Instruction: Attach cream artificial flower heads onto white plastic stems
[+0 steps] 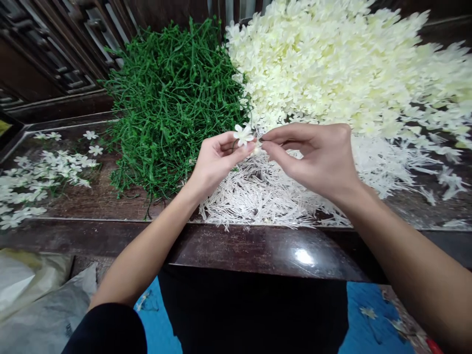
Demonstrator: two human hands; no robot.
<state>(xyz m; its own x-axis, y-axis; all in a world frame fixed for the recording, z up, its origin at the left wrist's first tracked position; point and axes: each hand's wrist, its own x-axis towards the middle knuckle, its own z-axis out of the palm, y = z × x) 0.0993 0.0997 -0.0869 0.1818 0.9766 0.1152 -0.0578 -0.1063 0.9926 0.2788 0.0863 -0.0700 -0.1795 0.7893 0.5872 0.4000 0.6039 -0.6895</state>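
Pinching a white flower (pixel 242 135) above white filaments (pixel 258 194) with our left hand (pixel 217 160), we hold our right hand (pixel 317 152) beside it, fingertips nearly together, grip unclear. Green stems (pixel 173 108) and cream petals (pixel 332 69) heap beyond; a grey bag (pixel 47 314) bears an unreadable mark (pixel 69 329).

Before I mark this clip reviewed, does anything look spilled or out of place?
Yes: a loose flower lies on the blue surface below the table, at the picture's right. It looks dropped, since the pale petal pile sits up on the table.
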